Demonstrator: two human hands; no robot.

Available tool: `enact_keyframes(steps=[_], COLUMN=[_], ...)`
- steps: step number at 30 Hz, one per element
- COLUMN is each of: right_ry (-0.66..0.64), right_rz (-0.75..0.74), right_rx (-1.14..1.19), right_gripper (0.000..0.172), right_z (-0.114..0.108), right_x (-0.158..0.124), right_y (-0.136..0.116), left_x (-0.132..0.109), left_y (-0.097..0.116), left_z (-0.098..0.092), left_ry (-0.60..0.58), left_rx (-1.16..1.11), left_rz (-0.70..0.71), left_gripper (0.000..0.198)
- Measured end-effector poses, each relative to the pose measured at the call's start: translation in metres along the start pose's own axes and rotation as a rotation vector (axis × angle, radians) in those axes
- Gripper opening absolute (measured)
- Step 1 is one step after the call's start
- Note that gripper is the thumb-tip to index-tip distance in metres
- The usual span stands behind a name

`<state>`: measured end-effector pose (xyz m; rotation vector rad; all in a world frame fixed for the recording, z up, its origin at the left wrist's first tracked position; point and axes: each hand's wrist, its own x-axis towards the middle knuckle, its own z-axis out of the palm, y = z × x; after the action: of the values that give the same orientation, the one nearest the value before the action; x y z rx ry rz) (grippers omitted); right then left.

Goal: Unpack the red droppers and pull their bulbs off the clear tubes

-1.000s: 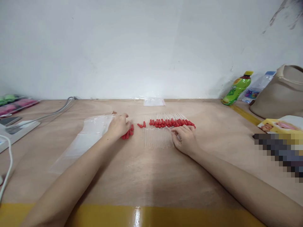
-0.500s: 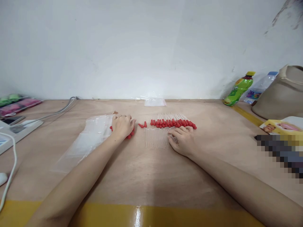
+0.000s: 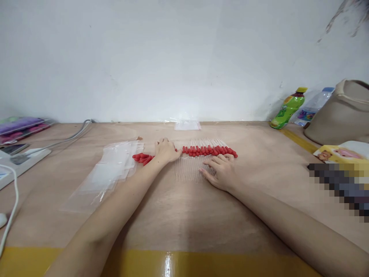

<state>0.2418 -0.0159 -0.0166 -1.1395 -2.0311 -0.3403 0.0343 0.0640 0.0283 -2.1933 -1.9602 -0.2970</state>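
Observation:
My left hand (image 3: 166,151) lies palm down at the left end of a row of small red bulb-ended pieces (image 3: 206,151). Its thumb points right, apart from the other fingers, and a bit of red shows between thumb and forefinger; whether it is gripped I cannot tell. My right hand (image 3: 221,171) rests on the table with thumb and fingers spread, just in front of the row's right part. Thin clear sticks (image 3: 187,169) lie side by side between the hands, and more pale sticks (image 3: 209,142) fan out behind the row. A loose red pile (image 3: 142,157) sits left of my left hand.
Clear plastic bags (image 3: 108,169) lie at the left, near a white power strip (image 3: 31,159) with cables. A small bag (image 3: 187,125) is by the wall. At the right stand a green bottle (image 3: 289,108), a clear bottle (image 3: 314,107) and a beige bag (image 3: 338,115).
My left hand has moved right, from over the red pile to the row's left end, uncovering the pile. My right hand stays in place, its thumb and forefinger now stretched further out.

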Motion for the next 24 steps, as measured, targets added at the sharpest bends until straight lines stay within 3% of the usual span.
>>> enact_keyframes(steps=[13,16,20,24], right_ry=[0.042,0.054,0.086,0.114], right_rz=[-0.007,-0.008,-0.029,-0.088], right_rx=[-0.011,-0.004,0.051,0.068], right_gripper=[0.021,0.019,0.018,0.038], right_z=[0.001,0.001,-0.001,-0.004], right_x=[0.000,0.000,0.000,0.001], right_y=[0.001,0.003,0.005,0.002], left_x=[0.000,-0.008,-0.036,-0.073], left_y=[0.001,-0.002,-0.012,-0.024], left_z=[0.004,0.002,-0.003,-0.006], left_ry=[0.032,0.114,0.343,0.420], left_rx=[-0.001,-0.021,-0.067,-0.082], left_rz=[-0.062,-0.050,0.177,0.504], left_gripper=[0.033,0.029,0.020,0.018])
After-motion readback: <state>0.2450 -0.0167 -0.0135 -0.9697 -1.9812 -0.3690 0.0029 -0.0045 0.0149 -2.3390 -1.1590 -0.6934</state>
